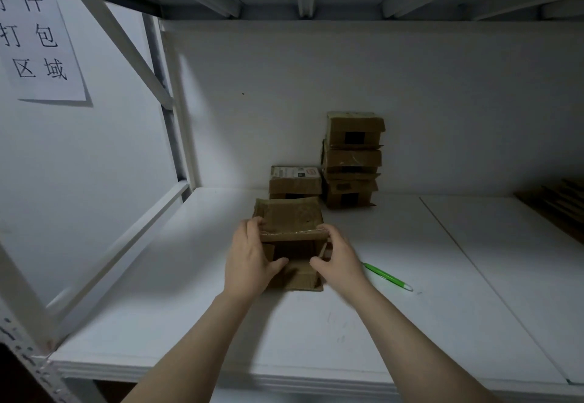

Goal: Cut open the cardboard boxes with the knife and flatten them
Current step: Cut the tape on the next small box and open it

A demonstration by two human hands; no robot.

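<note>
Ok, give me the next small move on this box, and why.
Probably push the box down flat. Its near end already gapes open, the left hand and right hand grip its sides, and the green knife lies untouched beside it.

Head view, close, down onto shelf

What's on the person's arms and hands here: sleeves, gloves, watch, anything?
Nothing worn shows. The left hand and right hand are bare, with no gloves, and no rings can be made out. The left forearm and right forearm are bare down to the picture's bottom edge: no sleeves, watch, bands or markings in view.
</note>
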